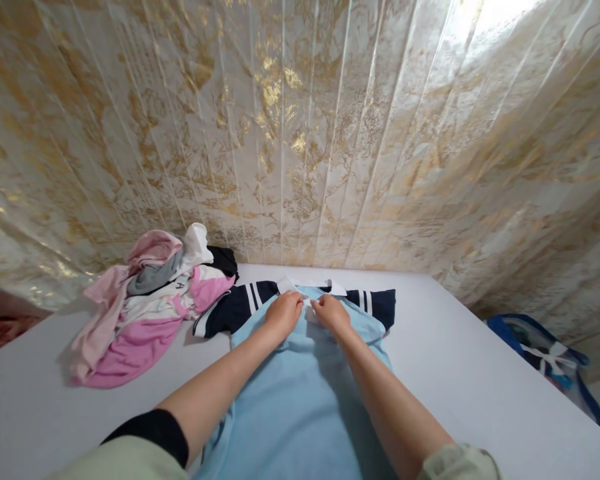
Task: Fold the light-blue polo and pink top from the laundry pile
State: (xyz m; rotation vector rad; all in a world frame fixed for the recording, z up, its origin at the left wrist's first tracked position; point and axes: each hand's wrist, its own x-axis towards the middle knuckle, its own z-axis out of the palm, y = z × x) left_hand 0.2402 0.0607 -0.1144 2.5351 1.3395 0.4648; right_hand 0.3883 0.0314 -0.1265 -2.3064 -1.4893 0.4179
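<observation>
A light blue polo shirt (305, 393) lies spread on the white table, its body running toward me. It has a white collar and dark navy short sleeves with white stripes, laid out to both sides. My left hand (284, 312) pinches the shirt's front just below the collar, left of the neck opening. Close beside it, my right hand (331, 311) pinches the white edge of the same opening from the other side. The fingertips of both hands nearly meet there. Whatever small part of the fabric lies between the fingers is partly hidden.
Left of the shirt is a loose heap of clothes (150, 333) in pink, white, grey and black. A gold-patterned curtain (300, 133) hangs behind the white table (445, 373). Beyond the table's right edge stands a clear bag with blue trim (545, 360).
</observation>
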